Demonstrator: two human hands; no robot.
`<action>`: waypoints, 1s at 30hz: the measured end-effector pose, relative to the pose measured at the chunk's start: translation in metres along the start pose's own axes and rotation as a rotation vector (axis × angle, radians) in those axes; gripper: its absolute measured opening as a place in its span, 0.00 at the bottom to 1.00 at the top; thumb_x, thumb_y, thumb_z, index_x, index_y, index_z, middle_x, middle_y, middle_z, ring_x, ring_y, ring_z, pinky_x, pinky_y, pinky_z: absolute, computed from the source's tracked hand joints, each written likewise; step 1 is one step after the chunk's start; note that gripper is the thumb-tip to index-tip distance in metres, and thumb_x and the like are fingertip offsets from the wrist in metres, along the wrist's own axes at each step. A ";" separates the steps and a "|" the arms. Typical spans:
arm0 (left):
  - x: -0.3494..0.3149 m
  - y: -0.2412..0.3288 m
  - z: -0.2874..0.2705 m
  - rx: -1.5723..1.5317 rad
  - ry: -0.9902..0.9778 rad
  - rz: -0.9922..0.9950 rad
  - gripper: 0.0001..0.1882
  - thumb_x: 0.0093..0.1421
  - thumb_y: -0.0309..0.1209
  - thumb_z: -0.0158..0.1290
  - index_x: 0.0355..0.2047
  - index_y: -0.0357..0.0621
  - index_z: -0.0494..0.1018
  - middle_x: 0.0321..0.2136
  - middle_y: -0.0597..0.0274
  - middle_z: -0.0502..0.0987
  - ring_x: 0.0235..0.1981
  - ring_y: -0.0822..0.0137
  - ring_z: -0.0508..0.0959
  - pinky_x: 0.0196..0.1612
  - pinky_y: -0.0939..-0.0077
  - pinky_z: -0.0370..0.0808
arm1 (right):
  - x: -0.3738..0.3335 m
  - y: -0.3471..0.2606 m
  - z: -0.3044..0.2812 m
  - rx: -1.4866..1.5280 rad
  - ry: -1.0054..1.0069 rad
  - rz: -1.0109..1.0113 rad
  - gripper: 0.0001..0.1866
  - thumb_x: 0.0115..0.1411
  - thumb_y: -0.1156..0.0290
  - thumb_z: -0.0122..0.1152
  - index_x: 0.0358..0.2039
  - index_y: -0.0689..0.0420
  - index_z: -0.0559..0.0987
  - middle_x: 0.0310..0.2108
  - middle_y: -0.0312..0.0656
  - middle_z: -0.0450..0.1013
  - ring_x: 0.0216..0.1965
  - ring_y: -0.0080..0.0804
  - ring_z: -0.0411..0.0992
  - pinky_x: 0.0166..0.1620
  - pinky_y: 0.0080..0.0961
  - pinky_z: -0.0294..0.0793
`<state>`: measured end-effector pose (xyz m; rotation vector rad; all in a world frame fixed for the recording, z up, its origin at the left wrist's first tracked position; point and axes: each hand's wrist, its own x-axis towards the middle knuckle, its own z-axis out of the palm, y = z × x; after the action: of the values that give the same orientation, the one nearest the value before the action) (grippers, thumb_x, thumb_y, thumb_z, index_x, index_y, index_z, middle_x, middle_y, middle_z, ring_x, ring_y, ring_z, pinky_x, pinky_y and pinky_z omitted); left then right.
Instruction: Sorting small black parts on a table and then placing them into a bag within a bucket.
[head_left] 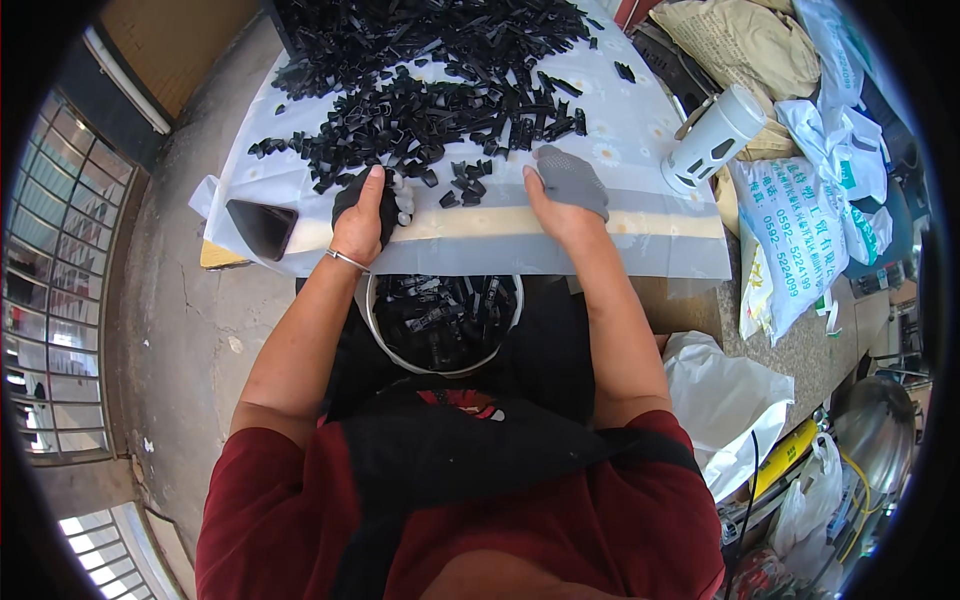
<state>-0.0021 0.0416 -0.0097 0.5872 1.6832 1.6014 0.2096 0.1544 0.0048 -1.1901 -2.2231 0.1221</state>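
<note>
Heap of small black plastic clip pieces [420, 110] spread over the far and middle part of the worktop; a thinner scatter reaches the near edge, between the two hands. More of the same pieces fill a round white-rimmed bucket [443, 366] in the lap, just below the worktop edge.

Left hand [362, 215], dark fingerless glove, closed around a few black pieces plus something small and white. Right hand [566, 195], grey glove, lies flat and released, palm down, just beside the loose pieces, holding nothing.

Risk, as a judgement: pieces near the edge could slide off and miss the bucket, the sheet being smooth. The dark phone [262, 226] overhangs the left corner and could be knocked down.

Worktop covered by a pale floral plastic sheet [640, 120]. White perforated cylinder [712, 140] at right. Printed sacks [790, 230] and white bags beyond. Bare concrete floor [180, 290]; barred window at left.
</note>
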 end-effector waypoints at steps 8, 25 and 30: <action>0.003 0.011 0.006 -0.102 -0.200 0.047 0.23 0.61 0.48 0.40 0.30 0.39 0.72 0.23 0.62 0.75 0.22 0.71 0.72 0.27 0.80 0.69 | 0.074 -0.011 0.022 -0.340 -0.294 0.165 0.11 0.52 0.66 0.50 0.31 0.54 0.79 0.33 0.47 0.74 0.36 0.45 0.73 0.35 0.39 0.73; -0.047 -0.012 -0.017 0.199 -0.443 0.193 0.20 0.63 0.43 0.38 0.27 0.40 0.71 0.17 0.68 0.70 0.17 0.77 0.67 0.20 0.85 0.63 | -0.065 -0.027 -0.037 0.362 -0.037 -0.216 0.09 0.50 0.72 0.48 0.29 0.62 0.73 0.26 0.48 0.70 0.29 0.48 0.67 0.36 0.35 0.66; -0.068 0.007 -0.029 0.351 -0.539 0.309 0.21 0.61 0.44 0.39 0.33 0.38 0.72 0.26 0.60 0.75 0.28 0.66 0.73 0.35 0.74 0.69 | -0.088 -0.079 -0.053 0.459 -0.110 -0.328 0.09 0.53 0.69 0.54 0.35 0.57 0.74 0.29 0.43 0.71 0.30 0.41 0.68 0.34 0.31 0.66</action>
<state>0.0178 -0.0279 0.0096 1.3778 1.5050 1.1888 0.2182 0.0281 0.0343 -0.5784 -2.2821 0.5415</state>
